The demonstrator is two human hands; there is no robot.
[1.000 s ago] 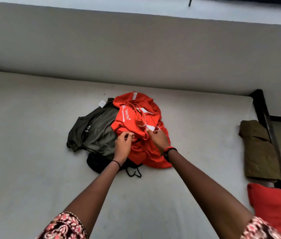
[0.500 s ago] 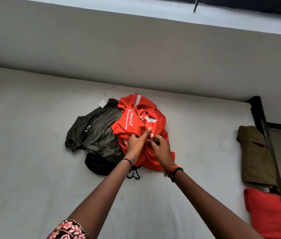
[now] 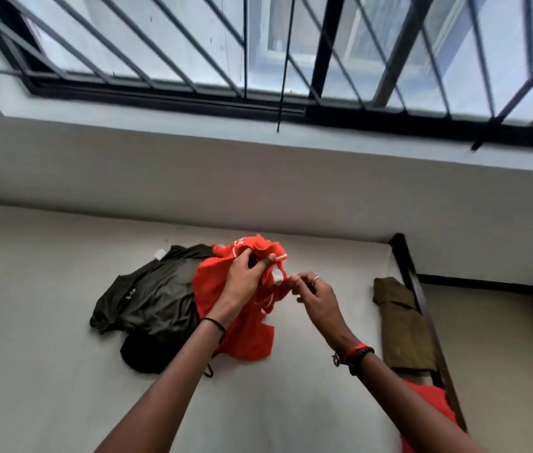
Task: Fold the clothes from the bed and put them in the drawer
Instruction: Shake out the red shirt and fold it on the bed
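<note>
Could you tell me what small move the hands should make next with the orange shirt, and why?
Probably draw the hands apart to open out the orange shirt. The left hand grips it in a bunch, the right hand pinches an edge close beside, and the rest hangs crumpled onto the bed, so it cannot be folded yet.

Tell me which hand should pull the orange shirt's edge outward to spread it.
Right, probably. The right hand pinches the edge of the orange shirt, beside bare mattress; the left hand grips its bunched top.
</note>
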